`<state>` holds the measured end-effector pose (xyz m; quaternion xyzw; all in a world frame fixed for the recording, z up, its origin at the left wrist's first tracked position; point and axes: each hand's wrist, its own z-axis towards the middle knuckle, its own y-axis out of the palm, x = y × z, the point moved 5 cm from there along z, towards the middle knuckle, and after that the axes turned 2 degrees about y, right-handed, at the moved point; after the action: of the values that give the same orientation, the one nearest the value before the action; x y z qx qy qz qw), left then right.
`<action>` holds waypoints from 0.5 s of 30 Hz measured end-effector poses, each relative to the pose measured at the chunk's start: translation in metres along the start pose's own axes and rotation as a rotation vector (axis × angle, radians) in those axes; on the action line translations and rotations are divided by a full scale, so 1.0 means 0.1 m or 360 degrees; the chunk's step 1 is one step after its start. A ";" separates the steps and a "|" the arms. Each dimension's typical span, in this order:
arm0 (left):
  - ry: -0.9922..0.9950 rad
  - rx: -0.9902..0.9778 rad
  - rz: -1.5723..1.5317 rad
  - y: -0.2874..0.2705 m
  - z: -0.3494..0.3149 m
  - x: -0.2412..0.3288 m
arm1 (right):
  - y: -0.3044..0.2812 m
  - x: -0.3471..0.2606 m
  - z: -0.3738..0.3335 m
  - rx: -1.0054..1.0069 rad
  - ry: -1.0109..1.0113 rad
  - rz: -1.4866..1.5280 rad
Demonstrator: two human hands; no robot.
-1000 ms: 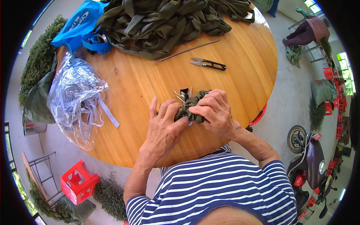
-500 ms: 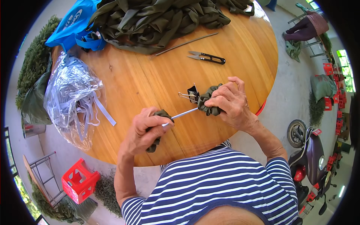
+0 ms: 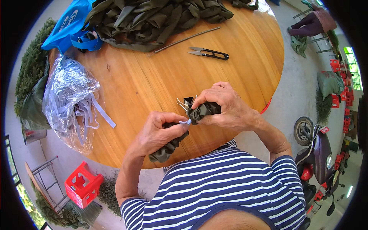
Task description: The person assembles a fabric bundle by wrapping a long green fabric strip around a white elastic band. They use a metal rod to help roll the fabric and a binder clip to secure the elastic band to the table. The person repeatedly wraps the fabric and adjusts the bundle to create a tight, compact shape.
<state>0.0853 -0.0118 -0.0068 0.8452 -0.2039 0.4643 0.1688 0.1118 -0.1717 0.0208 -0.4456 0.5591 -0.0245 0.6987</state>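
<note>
My left hand (image 3: 163, 132) is closed, holding one gathered end of a dark green fabric tube (image 3: 168, 149) together with the tip of a white elastic band (image 3: 185, 122). Close beside it, my right hand (image 3: 226, 105) pinches the other bunched end of the same fabric. Only a short bit of the elastic shows between the two ends; the rest is hidden in the cloth and fingers. Just behind the fabric, a black binder clip (image 3: 188, 101) with wire handles stands at the table, partly covered by the right hand and cloth.
Black thread snips (image 3: 209, 53) and a thin metal rod (image 3: 184, 41) lie on the round wooden table (image 3: 130, 88). Heaped green fabric (image 3: 153, 23) is at the back. At the left are a clear bag of white elastic strips (image 3: 74, 99) and a blue bag (image 3: 69, 28). A red stool (image 3: 82, 184) stands below.
My hands have come together, bringing the two fabric ends close. The stretch of white elastic between them has shortened. The right hand has moved left, over part of the clip.
</note>
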 end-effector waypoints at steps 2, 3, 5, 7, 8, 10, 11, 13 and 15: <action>0.0084 0.0055 0.0072 -0.02 0.01 -0.01 | 0.03 -0.02 0.00 -0.0009 -0.0020 -0.0020; 0.0097 0.0115 -0.0006 -0.02 0.00 0.00 | 0.01 -0.03 0.00 0.0062 -0.0020 0.0004; 0.0063 0.0214 -0.0270 -0.06 0.00 0.01 | -0.02 -0.06 -0.02 0.0204 -0.0021 0.0052; 0.0048 0.0226 -0.0467 -0.07 0.01 -0.01 | -0.15 -0.18 -0.10 0.0610 -0.0301 -0.0040; 0.0040 0.0231 -0.0566 -0.08 0.01 -0.03 | -0.17 -0.25 -0.13 0.0685 -0.0415 -0.0117; 0.0079 0.0215 -0.0562 -0.06 0.03 -0.06 | -0.16 -0.40 -0.20 0.0719 -0.0602 -0.0313; 0.0098 0.0207 -0.0559 -0.05 0.04 -0.07 | -0.11 -0.42 -0.20 0.0675 -0.0628 -0.0405; 0.0109 0.0215 -0.0561 -0.02 0.02 -0.04 | 0.06 -0.40 -0.16 0.0599 -0.0623 -0.0568; 0.0108 0.0233 -0.0546 -0.03 0.02 -0.03 | 0.16 -0.35 -0.09 0.0477 -0.0498 -0.0609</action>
<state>0.0866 -0.0097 -0.0102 0.8616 -0.0165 0.4704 0.1903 0.0843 -0.1485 0.0366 -0.4331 0.3405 -0.1692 0.8172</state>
